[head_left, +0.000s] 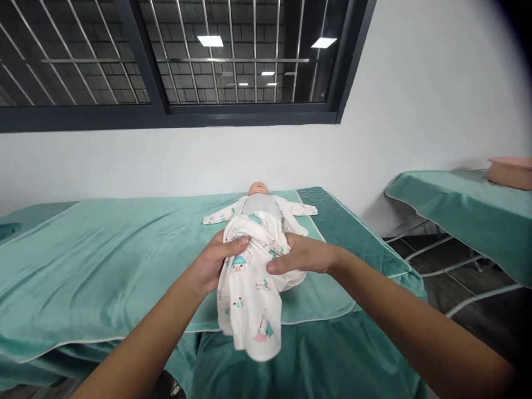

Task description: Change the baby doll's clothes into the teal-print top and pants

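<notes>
White baby pants (253,299) with a small coloured print hang from my two hands in the middle of the view. My left hand (214,260) is closed on their left side, thumb on top of the cloth. On the other side, my right hand (305,256) grips the bunched fabric, its thumb also on top and its fingers mostly hidden behind. Just beyond lies a baby doll (258,188) on its back, arms spread, in a printed white jacket (297,209) that lies open over a grey top (261,205). The cloth hides the doll's lower body.
Light green sheets (124,249) cover the bed, with darker green cloth (324,354) hanging at the front. A white wall and a barred window (233,61) stand behind. At the right, a second green-covered bed (457,205) bears a pink basin (511,173).
</notes>
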A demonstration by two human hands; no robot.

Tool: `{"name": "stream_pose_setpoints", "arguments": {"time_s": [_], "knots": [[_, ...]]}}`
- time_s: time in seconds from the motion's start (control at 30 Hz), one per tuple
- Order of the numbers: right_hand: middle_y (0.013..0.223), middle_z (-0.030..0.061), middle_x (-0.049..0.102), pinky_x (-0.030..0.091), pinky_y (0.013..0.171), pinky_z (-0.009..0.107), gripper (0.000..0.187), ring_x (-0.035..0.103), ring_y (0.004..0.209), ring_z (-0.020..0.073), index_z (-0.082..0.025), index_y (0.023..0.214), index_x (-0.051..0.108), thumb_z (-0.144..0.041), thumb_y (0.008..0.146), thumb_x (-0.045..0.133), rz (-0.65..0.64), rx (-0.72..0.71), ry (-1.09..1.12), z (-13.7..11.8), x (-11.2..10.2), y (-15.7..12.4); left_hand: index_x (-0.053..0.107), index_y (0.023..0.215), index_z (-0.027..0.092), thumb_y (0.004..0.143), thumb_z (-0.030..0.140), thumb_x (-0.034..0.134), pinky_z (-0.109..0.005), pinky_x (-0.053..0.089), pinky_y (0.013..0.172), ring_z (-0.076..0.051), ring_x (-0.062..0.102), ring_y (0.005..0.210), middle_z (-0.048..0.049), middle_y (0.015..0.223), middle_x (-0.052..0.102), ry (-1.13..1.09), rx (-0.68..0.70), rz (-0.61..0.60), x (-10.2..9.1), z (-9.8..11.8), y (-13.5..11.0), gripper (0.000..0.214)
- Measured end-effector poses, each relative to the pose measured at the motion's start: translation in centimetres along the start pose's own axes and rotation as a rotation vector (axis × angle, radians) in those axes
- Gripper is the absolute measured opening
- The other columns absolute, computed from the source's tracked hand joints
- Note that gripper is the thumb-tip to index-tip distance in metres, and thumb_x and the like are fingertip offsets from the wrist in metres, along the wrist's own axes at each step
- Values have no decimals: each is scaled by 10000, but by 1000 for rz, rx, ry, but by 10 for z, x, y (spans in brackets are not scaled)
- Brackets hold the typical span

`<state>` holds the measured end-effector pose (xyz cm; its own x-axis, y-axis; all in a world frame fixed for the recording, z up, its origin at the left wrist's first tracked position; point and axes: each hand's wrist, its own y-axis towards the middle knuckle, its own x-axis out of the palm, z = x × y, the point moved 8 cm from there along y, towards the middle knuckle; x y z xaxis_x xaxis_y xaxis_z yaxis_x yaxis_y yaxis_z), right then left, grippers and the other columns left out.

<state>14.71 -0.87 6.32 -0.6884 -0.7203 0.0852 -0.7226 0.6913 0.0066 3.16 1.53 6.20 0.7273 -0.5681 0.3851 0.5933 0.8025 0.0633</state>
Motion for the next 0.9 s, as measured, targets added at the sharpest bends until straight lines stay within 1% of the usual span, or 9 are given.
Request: {"name": "stream_pose_setpoints", "arguments": {"time_s": [0.1,0.17,0.23,0.3,0.43,0.57,0.67,0.8,0.9], "knots": [[1067,68,740,539,922,357,478,693,990,217,-193,1205,682,-457,812,753,200,-133,78,-8,-18,-4,645,1259,138,709,355,807,-355,564,755,-290,724,856,-138,1006,760,4,-68,-17,1,-10,-5,614],[1065,72,742,541,922,365,476,694,985,224,-201,1213,673,-503,846,703,321,-235,177,-14,-31,-7,684,1192,126,661,314,850,-326,559,737,-260,718,823,-130,970,765,79,-175,-70,3,-22,-6,587],[1089,72,740,539,931,364,470,690,1006,226,-212,1229,660,-519,873,664,388,-292,273,-14,-40,-9,708,1141,116,631,248,871,-309,554,748,-239,714,821,-126,963,767,156,-270,-113,5,-34,-4,552],[1090,69,741,541,924,358,474,688,1019,224,-222,1254,643,-536,899,620,435,-296,356,-9,-46,-11,704,1144,119,647,232,863,-312,553,781,-239,715,859,-132,1008,764,152,-265,-85,6,-37,2,535],[1022,85,755,556,879,371,513,703,978,239,-196,1265,632,-546,890,619,510,-193,421,26,-53,-18,658,1217,128,701,279,829,-353,549,833,-259,717,907,-159,1107,739,24,-121,65,4,-39,17,564],[1046,99,754,557,853,353,519,713,927,238,-163,1194,669,-428,764,787,558,-89,387,79,-53,-26,660,1167,116,717,293,786,-368,536,785,-261,710,845,-147,1033,748,65,-136,216,-13,-63,29,500],[1070,97,749,559,821,368,518,714,919,253,-157,1168,679,-405,730,803,574,29,355,121,-50,-30,686,1034,111,736,294,711,-351,507,734,-258,691,809,-117,939,751,334,-181,329,-36,-82,38,350],[1081,83,751,541,858,434,460,694,997,300,-180,1160,681,-419,772,739,752,126,160,157,-68,-38,711,889,156,778,305,616,-343,455,769,-276,668,884,-96,948,752,964,-167,229,-43,-89,54,209],[1148,70,733,485,970,476,402,649,1105,327,-210,1140,693,-403,787,703,834,109,-75,164,-84,-39,722,892,193,781,293,605,-335,428,783,-287,665,928,-102,973,755,1241,-168,168,-37,-92,58,190]]}}
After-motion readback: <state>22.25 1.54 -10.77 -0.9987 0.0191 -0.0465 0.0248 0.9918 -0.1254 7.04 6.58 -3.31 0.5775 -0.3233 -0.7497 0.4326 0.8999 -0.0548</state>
